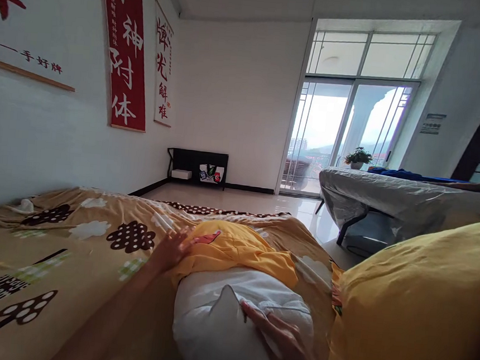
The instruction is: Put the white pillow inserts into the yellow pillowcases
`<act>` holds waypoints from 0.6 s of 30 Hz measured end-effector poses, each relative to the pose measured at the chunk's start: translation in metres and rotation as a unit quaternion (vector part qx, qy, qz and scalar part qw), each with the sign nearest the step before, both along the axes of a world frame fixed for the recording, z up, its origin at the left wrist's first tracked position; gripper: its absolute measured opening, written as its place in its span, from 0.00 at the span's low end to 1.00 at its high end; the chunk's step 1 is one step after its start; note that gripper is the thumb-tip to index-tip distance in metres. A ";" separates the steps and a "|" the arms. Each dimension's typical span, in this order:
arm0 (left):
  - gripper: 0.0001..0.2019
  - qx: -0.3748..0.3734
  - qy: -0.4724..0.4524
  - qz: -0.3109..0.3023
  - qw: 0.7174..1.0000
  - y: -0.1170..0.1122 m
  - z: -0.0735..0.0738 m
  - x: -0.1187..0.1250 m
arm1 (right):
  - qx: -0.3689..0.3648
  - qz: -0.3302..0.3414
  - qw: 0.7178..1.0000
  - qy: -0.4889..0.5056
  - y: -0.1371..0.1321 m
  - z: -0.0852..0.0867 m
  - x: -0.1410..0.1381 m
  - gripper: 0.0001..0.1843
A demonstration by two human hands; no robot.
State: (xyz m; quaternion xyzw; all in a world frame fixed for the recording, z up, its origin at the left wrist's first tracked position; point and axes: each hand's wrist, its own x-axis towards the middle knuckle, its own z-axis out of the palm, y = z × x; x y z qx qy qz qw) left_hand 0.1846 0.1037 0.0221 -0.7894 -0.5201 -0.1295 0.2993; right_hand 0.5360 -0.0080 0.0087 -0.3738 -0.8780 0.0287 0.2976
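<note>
A white pillow [210, 323] lies on the bed before me, its far half inside a yellow pillowcase [237, 252]. The case is bunched in folds partway along the pillow and carries a red printed figure on top. My left hand [174, 247] rests at the left side of the yellow case with its fingers spread. On the bare white part, my right hand [273, 328] lies with fingers stretched out, the index fingertip by a raised peak of fabric. The underside of the pillow is hidden.
A tan patterned blanket [88, 279] covers the bed. Close on my right stands a large yellow pillow [417, 307]. Beyond the bed are a plastic-wrapped table [406, 200] with a potted plant [358, 157], a low black shelf [195, 162] and glass doors [317, 131].
</note>
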 end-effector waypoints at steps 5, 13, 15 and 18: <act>0.17 0.139 -0.096 -0.012 0.986 -0.023 -0.020 0.023 | 0.006 0.019 1.000 0.022 0.001 -0.008 0.004 0.26; 0.14 -0.032 -0.118 -0.126 0.985 -0.031 -0.027 0.053 | 0.079 0.051 0.995 0.034 -0.012 -0.014 0.007 0.27; 0.17 -0.079 -0.159 -0.088 0.980 -0.017 -0.025 0.051 | 0.119 0.044 0.992 0.021 -0.022 -0.011 0.008 0.25; 0.15 -0.099 -0.228 -0.013 0.968 0.001 -0.026 0.056 | 0.133 0.034 0.990 0.020 -0.025 0.011 0.002 0.23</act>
